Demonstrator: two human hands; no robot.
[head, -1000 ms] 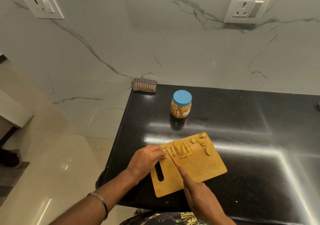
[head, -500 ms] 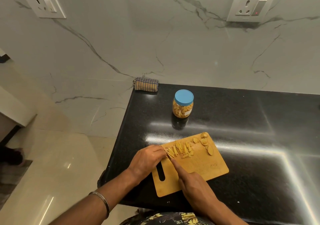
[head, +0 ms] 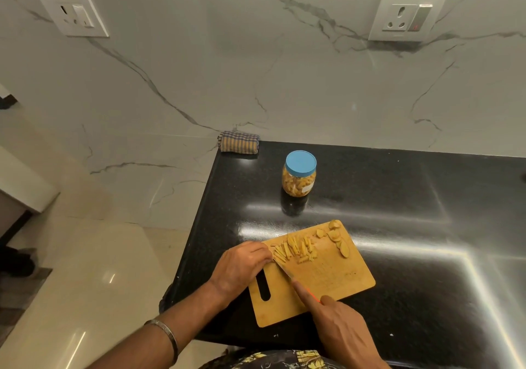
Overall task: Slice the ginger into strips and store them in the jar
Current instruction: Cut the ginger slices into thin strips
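The black counter has lots of bare room to your right. Your wooden board sits near its front left edge. Your right hand curls around the knife, pointer finger stretched along it. Your left hand bends its fingers down at the board's left side, touching the ginger strips. The jar stands closed behind the board.
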